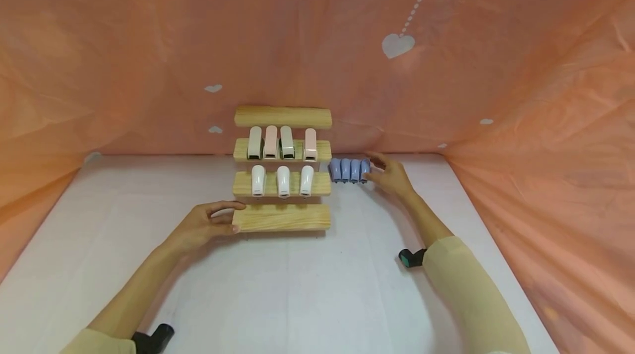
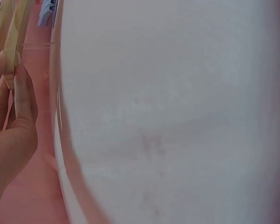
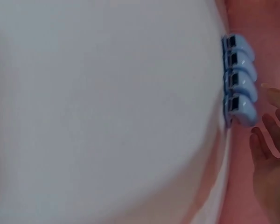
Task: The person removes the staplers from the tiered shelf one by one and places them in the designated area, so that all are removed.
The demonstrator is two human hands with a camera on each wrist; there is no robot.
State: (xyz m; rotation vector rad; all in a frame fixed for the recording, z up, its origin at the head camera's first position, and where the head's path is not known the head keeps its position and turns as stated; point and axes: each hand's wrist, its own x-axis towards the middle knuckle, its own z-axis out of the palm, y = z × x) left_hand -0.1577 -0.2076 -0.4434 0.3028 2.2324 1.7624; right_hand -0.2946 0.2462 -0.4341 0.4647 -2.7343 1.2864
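Beyond the fingers (image 1: 228,205), orange sheeting (image 1: 307,39) with pale hearts (image 1: 398,46); beneath the fingers, white surface (image 1: 297,288), perhaps cloth-covered.

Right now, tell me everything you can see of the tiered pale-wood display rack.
The tiered pale-wood display rack has four straight, grained boards stepping upward towards the peach heart-printed backdrop; thin supports show only faintly. It stands upright on the white table. Four staplers, two grey-green and two pink, sit on the board second from the top, and three glossy white staplers on the third board. The left hand grips the left end of the lowest board.
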